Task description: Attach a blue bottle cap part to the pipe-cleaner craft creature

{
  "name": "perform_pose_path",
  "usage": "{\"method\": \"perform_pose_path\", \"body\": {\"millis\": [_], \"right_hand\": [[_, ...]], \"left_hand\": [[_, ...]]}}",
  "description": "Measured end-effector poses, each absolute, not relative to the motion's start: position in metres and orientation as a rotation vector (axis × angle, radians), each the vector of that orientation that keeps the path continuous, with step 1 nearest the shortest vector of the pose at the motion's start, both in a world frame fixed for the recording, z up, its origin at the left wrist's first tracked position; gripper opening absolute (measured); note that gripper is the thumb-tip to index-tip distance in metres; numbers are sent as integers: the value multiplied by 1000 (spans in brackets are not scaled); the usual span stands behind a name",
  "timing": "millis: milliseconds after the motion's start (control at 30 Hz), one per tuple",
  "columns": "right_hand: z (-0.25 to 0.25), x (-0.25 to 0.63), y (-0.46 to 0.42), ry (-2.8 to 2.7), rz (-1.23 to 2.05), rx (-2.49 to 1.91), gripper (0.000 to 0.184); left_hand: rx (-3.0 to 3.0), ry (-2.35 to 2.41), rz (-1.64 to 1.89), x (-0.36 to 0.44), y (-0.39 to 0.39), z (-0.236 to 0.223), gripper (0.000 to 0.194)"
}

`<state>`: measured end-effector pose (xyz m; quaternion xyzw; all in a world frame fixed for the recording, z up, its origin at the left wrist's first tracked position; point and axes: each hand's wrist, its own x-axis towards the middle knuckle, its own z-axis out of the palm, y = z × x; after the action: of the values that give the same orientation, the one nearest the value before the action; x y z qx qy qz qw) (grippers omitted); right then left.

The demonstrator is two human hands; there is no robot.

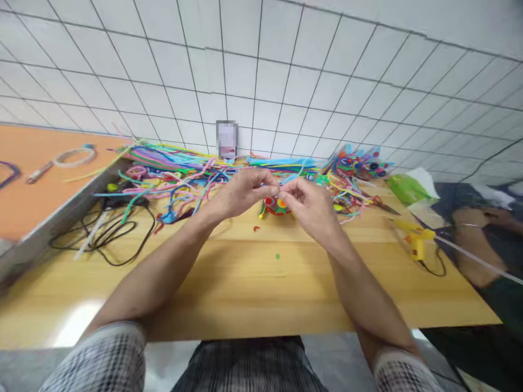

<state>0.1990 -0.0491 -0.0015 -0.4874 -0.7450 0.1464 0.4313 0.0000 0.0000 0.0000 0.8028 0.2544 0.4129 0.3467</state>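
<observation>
Left hand [247,193] and right hand [314,209] meet at the fingertips by a red craft piece [269,203]

A white tiled wall [237,71] rises behind a pale wooden table [245,277]. An orange surface [36,149] with a grey edge stands at the left. Along the back of the table lies a heap of coloured craft stems [171,155], some straight, some curled. At the right edge, a bare limb [469,245] of another person shows. In the middle, thumb and fingers of each hand are drawn together, tips nearly touching; whether they pinch anything is too small to tell. A black cable [116,238] coils at the left, a green packet [406,188] lies at the right, and a decorated multicoloured piece [359,166] sits near it. A yellow glue gun [419,239] rests to the right, well apart from the hands. The craft piece, with its orange disc [281,203], lies on the table just below the fingertips, partly hidden by the right hand. Nearer the front are a red scrap [256,228] and a smaller green bit [278,256]
</observation>
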Motion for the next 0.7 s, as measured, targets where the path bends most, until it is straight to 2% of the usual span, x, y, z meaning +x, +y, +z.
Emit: {"method": "perform_pose_path", "body": {"millis": [167, 333, 533, 700], "right_hand": [[0, 197, -52, -1774, 428, -1210, 5], [-6, 191, -51, -1632, 455, -1161, 12], [-14, 183, -46, -1496, 604, -1110, 15], [-3, 193, -46, -1594, 656, -1144, 15]], "left_hand": [[2006, 755, 1122, 5, -4, -5, 20], [1606, 696, 1338, 30, -14, -16, 37], [1095, 587, 1355, 47, -22, -28, 50], [1429, 569, 1197, 26, -6, -18, 44]]}}
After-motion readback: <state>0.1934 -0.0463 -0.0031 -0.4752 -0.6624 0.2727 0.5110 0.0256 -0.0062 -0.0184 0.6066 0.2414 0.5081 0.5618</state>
